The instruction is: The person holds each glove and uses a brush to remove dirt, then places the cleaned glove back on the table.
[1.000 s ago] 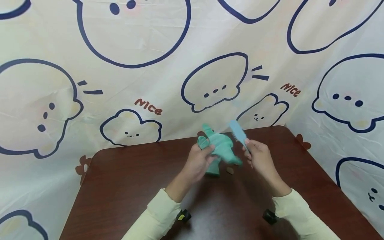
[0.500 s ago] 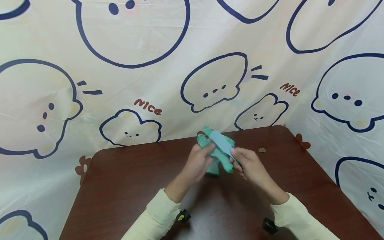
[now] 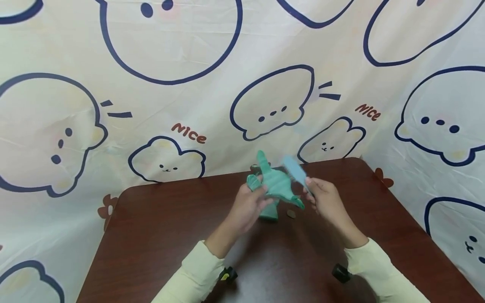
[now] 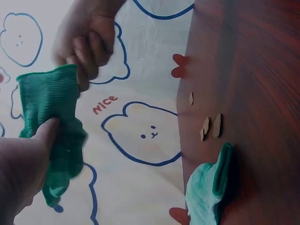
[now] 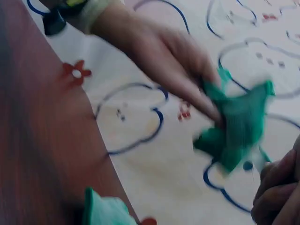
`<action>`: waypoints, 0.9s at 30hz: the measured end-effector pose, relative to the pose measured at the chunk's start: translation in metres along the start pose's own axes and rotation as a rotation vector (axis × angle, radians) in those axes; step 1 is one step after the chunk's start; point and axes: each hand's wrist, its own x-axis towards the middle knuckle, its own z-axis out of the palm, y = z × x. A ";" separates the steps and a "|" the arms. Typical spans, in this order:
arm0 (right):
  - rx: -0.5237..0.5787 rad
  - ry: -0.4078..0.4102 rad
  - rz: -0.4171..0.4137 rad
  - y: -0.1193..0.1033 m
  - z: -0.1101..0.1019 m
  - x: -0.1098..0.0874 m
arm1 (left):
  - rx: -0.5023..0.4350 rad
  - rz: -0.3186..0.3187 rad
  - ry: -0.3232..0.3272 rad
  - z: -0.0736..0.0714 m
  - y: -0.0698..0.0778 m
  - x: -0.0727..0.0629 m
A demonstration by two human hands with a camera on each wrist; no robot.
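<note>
My left hand (image 3: 246,208) pinches a green knit work glove (image 3: 278,184) and holds it up over the table. Its ribbed cuff (image 4: 49,96) shows in the left wrist view, with the thumb pressed across the fabric. A light blue brush (image 3: 293,169) is gripped by its handle in my right hand (image 3: 329,201), its flat head tilted up and just right of the glove. In the right wrist view the held glove is blurred. A second green glove (image 3: 270,212) lies on the table below, partly hidden behind the held one.
Several small brown flakes (image 4: 217,125) lie on the dark wooden table (image 3: 170,235) near the second glove, one flake (image 3: 291,214) just right of it. A white printed cloth (image 3: 212,105) hangs close behind the table's far edge.
Half a second ago the brush lay over the held glove; now my right hand has drawn it away to the right. The left hand keeps its hold, nearly still.
</note>
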 end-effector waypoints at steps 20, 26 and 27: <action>0.132 -0.080 0.072 0.023 -0.016 0.013 | -0.067 0.027 0.200 -0.081 0.019 -0.028; 0.013 -0.055 0.136 0.030 -0.019 0.024 | -0.163 -0.021 0.196 -0.108 0.013 -0.030; -0.013 -0.046 0.151 0.033 -0.021 0.027 | -0.167 -0.027 0.202 -0.112 0.012 -0.029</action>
